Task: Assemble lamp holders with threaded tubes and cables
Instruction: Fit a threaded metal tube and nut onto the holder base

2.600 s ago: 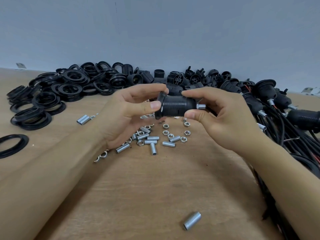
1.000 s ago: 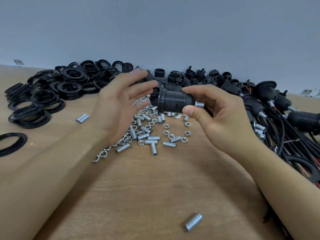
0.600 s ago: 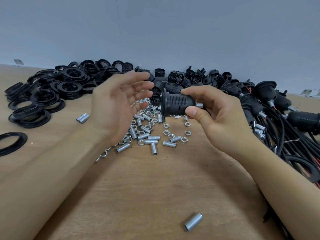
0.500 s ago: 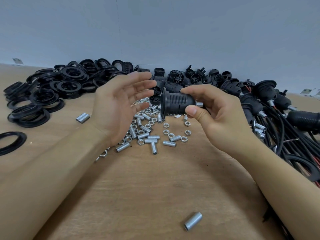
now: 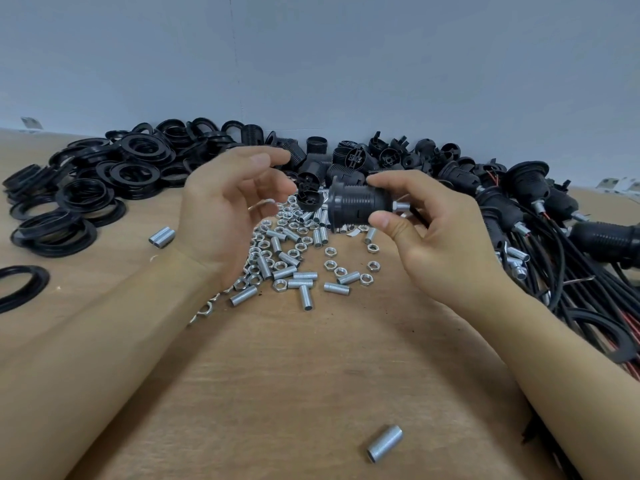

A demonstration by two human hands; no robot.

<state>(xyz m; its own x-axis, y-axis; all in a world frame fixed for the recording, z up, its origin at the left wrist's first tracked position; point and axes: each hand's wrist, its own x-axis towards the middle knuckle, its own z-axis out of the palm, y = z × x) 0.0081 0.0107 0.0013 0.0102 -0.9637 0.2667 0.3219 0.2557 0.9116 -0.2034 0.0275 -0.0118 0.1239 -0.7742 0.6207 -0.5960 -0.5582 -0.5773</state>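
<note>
Lamp holder [image 5: 358, 204] is up above the table [image 5: 294, 375], pinched by the right hand [image 5: 440, 237]. Its cable is hidden behind that hand. Left hand [image 5: 228, 216] is loose, holding nothing. Black rings [image 5: 104, 181] are cut off at the left edge.

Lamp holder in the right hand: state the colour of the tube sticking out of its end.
Silver metal tube, on the black lamp holder; head view.

Wooden table [image 5: 311, 375], black rings [image 5: 86, 188], threaded tubes [image 5: 304, 282], nuts [image 5: 332, 252], cabled lamp holders [image 5: 540, 209]
</note>
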